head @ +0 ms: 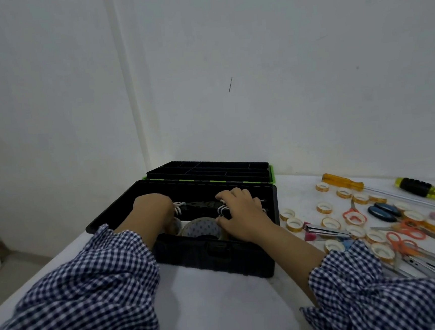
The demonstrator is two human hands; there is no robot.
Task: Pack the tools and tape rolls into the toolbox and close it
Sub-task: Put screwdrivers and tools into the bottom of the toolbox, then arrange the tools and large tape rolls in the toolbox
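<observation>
The black toolbox (213, 254) stands open on the white table, with its green-edged lid (209, 172) tipped back against the wall. Both my hands reach inside it. My left hand (152, 210) is deep in the left part, fingers hidden behind the wrist. My right hand (241, 212) curls its fingers over a black tool with white-striped grips (201, 205) that lies across the box. A large roll of clear tape (200, 226) lies in the box between my hands.
To the right of the box the table holds several small gold-edged tape rolls (324, 207), orange scissors (406, 230), blue-handled scissors (382, 211), a stapler (322, 228), an orange-handled screwdriver (342, 180) and a yellow-black screwdriver (423, 190). The table edge runs along the left.
</observation>
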